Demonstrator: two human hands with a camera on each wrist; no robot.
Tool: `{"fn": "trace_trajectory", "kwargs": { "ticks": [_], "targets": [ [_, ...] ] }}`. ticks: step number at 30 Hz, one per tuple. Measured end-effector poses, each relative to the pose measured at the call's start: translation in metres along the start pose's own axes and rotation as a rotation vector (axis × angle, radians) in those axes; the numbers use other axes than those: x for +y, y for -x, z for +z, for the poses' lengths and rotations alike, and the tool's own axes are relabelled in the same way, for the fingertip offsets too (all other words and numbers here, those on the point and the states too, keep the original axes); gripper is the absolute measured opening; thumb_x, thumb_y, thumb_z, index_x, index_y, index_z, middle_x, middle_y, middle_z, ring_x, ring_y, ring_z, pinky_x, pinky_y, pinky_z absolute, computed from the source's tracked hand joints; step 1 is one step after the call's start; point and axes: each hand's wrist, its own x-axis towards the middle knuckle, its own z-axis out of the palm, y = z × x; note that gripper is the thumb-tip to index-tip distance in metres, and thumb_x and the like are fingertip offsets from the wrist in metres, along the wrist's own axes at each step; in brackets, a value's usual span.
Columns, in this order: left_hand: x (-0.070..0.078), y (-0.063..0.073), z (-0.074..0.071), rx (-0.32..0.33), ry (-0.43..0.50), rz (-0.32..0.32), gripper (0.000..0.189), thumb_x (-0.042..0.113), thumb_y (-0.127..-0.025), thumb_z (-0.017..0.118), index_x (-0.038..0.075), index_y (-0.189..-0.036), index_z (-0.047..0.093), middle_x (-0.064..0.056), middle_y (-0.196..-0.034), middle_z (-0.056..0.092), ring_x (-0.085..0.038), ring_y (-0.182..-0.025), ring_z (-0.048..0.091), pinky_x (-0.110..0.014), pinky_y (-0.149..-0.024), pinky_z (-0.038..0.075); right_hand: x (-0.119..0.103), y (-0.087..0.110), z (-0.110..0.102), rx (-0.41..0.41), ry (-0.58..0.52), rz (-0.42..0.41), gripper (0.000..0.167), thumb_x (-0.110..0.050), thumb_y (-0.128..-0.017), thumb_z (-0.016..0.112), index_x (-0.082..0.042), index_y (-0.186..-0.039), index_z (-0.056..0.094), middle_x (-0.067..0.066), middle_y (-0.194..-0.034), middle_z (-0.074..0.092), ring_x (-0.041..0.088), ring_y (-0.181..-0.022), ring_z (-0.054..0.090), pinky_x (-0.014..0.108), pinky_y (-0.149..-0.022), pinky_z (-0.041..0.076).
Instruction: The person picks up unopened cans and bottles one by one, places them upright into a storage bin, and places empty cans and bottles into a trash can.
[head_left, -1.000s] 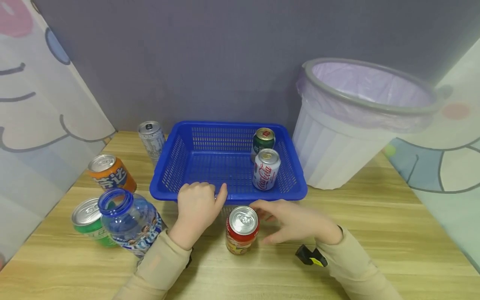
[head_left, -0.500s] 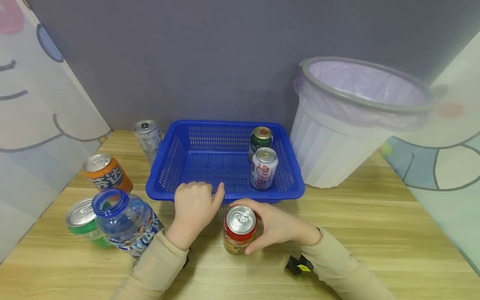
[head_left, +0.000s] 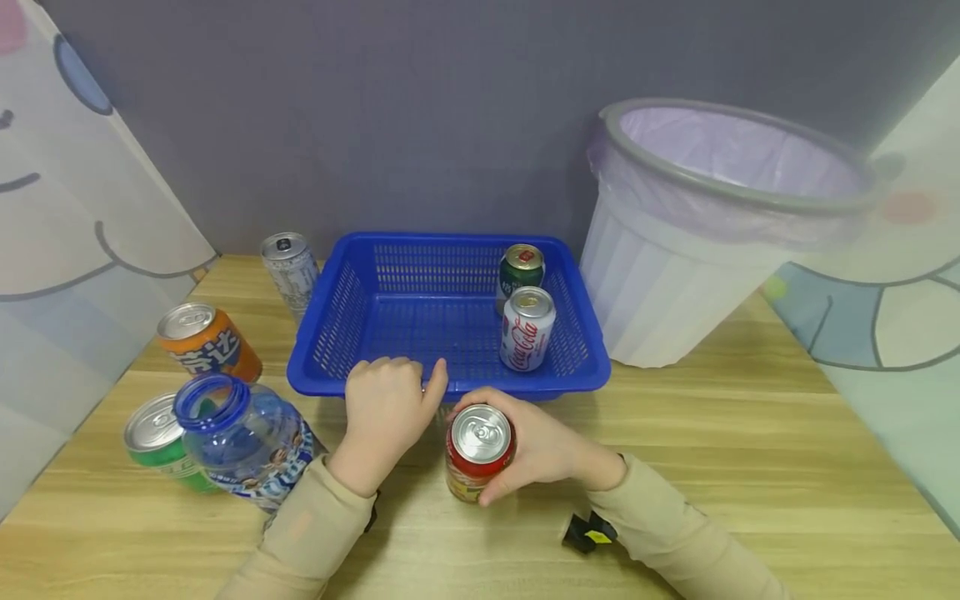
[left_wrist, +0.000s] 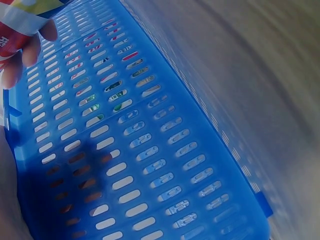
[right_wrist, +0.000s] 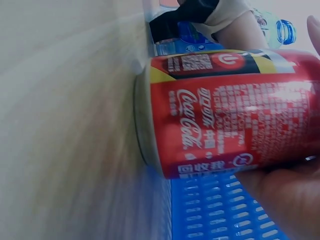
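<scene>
Green can [head_left: 153,429], partly hidden by the bottle [head_left: 258,442], whose lower end a sleeve [head_left: 311,517] partly covers. Dark green can [head_left: 520,273], lower part mostly behind the white Coca-Cola can [head_left: 527,333]. Left hand [head_left: 386,408]: fingertips hidden, head view. Red can [right_wrist: 235,115]: top cropped, right wrist view.

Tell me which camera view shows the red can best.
The right wrist view: the red can fills much of the picture, its lettering readable. The head view shows it from above, in the right hand; the left wrist view catches only a cut-off piece, top left.
</scene>
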Motion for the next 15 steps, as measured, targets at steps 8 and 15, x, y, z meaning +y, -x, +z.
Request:
{"fn": "trace_trajectory", "kwargs": {
  "ticks": [8, 15],
  "targets": [
    [0.0004, -0.0009, -0.0009, 0.002, 0.002, -0.002, 0.051, 0.034, -0.087, 0.053, 0.009, -0.043, 0.048, -0.005, -0.042, 0.05, -0.023, -0.038, 0.046, -0.031, -0.041, 0.028, 0.0052, -0.0034, 0.0034, 0.019, -0.033, -0.082, 0.082, 0.002, -0.054, 0.088, -0.002, -0.123, 0.044, 0.017, -0.12, 0.057, 0.014, -0.113, 0.056, 0.032, -0.101, 0.043],
    [0.0011, -0.0005, -0.001, -0.004, -0.004, -0.006, 0.05, 0.034, -0.087, 0.054, 0.009, -0.043, 0.051, -0.005, -0.042, 0.05, -0.023, -0.038, 0.046, -0.031, -0.041, 0.029, 0.006, -0.0037, 0.0058, 0.036, -0.067, -0.069, 0.072, -0.002, -0.061, 0.086, -0.003, -0.121, 0.046, 0.019, -0.114, 0.059, 0.014, -0.107, 0.058, 0.031, -0.098, 0.045]
  ]
}}
